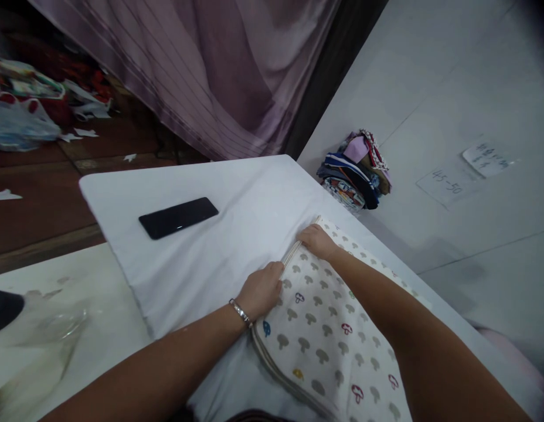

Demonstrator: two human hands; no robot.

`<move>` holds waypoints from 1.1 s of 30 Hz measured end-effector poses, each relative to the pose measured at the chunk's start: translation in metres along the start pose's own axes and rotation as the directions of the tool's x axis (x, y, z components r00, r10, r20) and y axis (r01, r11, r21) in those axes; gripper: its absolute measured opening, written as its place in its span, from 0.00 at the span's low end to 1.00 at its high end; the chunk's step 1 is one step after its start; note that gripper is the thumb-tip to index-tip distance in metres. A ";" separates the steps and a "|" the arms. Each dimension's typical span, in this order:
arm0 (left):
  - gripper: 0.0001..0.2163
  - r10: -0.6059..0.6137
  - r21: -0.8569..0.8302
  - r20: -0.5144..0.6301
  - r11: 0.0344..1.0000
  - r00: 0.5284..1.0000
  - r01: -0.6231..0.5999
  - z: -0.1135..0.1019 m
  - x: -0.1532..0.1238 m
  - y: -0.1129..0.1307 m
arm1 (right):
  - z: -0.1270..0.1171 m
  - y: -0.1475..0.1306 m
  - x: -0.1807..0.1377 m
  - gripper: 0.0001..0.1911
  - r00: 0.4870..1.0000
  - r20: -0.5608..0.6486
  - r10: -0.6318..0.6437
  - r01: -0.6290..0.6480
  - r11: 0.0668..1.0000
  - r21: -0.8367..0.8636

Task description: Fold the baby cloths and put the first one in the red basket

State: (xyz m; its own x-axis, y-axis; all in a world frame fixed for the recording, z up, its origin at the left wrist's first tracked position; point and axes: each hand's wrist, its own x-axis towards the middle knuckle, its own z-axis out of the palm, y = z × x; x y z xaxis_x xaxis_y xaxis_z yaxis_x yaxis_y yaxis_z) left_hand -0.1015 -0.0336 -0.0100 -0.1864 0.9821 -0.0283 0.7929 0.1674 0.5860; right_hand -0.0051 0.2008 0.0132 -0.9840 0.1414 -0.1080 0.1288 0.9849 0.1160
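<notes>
A folded cream cloth (329,328) printed with small mushrooms lies on a white-covered table (237,234). My left hand (261,288), with a bracelet at the wrist, is curled over the cloth's left folded edge and grips it. My right hand (316,241) presses on the cloth's far corner with its fingers closed on that same edge. Both forearms reach in from the bottom of the view.
A black phone (178,217) lies flat on the table's far left part. A stack of folded colourful clothes (357,170) sits against the white wall on the right. A purple curtain (219,70) hangs behind the table. Bags and paper scraps litter the brown floor at left.
</notes>
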 end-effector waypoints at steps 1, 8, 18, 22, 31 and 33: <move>0.12 -0.032 -0.007 -0.004 0.999 0.999 0.032 0.001 0.001 -0.001 | 0.000 0.000 0.001 0.11 1.000 0.005 0.007 -0.007 1.000 0.011; 0.14 -0.035 0.006 -0.024 0.999 0.999 0.035 0.004 0.003 -0.002 | -0.012 0.002 0.012 0.13 0.983 0.171 0.074 -0.084 0.995 0.057; 0.15 -0.045 0.030 0.042 0.999 0.998 0.043 0.000 0.001 -0.001 | -0.031 -0.001 0.020 0.14 0.949 0.314 -0.022 -0.028 0.988 0.155; 0.14 -0.035 0.040 0.018 0.999 0.999 0.035 0.001 0.001 -0.001 | -0.030 -0.005 0.025 0.12 0.930 0.369 -0.001 -0.049 0.991 0.126; 0.16 -0.058 0.009 0.034 0.998 0.998 0.057 -0.003 0.001 -0.002 | -0.025 -0.014 0.025 0.07 0.957 0.290 -0.014 0.003 0.999 0.038; 0.17 -0.072 -0.014 0.031 0.997 0.997 0.073 -0.005 0.001 -0.002 | -0.018 -0.016 0.020 0.07 0.982 0.184 -0.028 0.021 0.999 0.039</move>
State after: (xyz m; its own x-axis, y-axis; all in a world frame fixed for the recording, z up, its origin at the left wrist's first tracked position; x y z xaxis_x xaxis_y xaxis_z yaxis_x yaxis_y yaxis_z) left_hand -0.1059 -0.0331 -0.0069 -0.2252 0.9696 -0.0957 0.7693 0.2372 0.5933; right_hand -0.0287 0.1864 0.0273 -0.9478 0.1296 -0.2915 0.1123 0.9908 0.0755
